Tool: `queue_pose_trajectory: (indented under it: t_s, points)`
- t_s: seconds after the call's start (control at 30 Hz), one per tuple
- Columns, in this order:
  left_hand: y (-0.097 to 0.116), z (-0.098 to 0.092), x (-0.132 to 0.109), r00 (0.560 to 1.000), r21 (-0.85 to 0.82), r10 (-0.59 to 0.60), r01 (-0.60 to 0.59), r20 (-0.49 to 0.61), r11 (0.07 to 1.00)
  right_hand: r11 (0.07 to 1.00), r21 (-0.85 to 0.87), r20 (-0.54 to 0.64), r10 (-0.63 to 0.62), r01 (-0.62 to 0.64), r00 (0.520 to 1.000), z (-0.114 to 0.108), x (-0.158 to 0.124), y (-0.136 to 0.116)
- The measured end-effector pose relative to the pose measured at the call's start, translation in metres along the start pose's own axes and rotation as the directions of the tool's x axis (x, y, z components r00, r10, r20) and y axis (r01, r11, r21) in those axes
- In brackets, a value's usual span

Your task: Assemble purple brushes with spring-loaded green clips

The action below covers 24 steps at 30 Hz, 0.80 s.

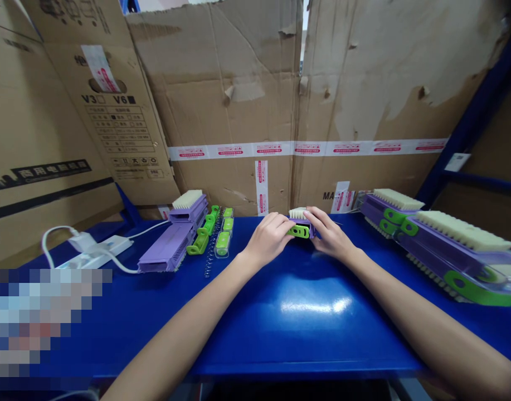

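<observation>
Both my hands meet at the far middle of the blue table. Between them is a small purple brush with white bristles and a green part on its front. My left hand curls around its left end and my right hand grips its right end, fingers over the top. The brush rests on or just above the table; I cannot tell which.
A stack of purple brush bodies lies at the left, with green parts, clear-cased green pieces and a row of springs beside it. Finished brushes line the right edge. A white power strip sits far left. Cardboard boxes wall the back.
</observation>
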<state>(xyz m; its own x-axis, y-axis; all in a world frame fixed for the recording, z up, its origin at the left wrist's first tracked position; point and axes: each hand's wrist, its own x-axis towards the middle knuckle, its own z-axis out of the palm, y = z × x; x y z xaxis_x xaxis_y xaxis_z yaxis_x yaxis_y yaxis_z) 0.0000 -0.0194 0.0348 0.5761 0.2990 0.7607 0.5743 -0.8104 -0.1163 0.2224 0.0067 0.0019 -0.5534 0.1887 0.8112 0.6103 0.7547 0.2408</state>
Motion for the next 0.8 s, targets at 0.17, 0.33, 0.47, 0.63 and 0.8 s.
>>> queue_pose_trajectory:
  t_s: [0.17, 0.33, 0.47, 0.63, 0.8]
  points:
    - [0.0022, -0.0011, 0.0006, 0.994, 0.08, 0.082, -0.077, -0.067, 0.994, 1.0, 0.015, -0.016, 0.007, -0.006, 1.0, 0.0001, 0.0006, -0.0012]
    - [0.0029, -0.0014, 0.0003, 0.991, 0.118, 0.101, -0.09, -0.085, 0.989, 1.0, 0.012, -0.038, -0.004, 0.004, 0.999, -0.0008, 0.0012, -0.0016]
    - [0.0036, -0.0014, -0.0002, 0.994, 0.143, 0.096, -0.088, -0.048, 0.986, 1.0, 0.021, -0.027, 0.012, -0.011, 1.0, -0.0001, 0.0017, -0.0034]
    - [0.0057, -0.0019, -0.0007, 0.991, 0.187, 0.123, -0.132, 0.059, 0.974, 0.997, 0.071, 0.002, 0.036, -0.036, 0.999, 0.0032, 0.0018, -0.0064]
    - [0.0059, -0.002, -0.0007, 0.992, 0.196, 0.108, -0.119, 0.064, 0.973, 0.994, 0.098, 0.011, 0.047, -0.048, 0.999, 0.004, 0.0021, -0.0072]
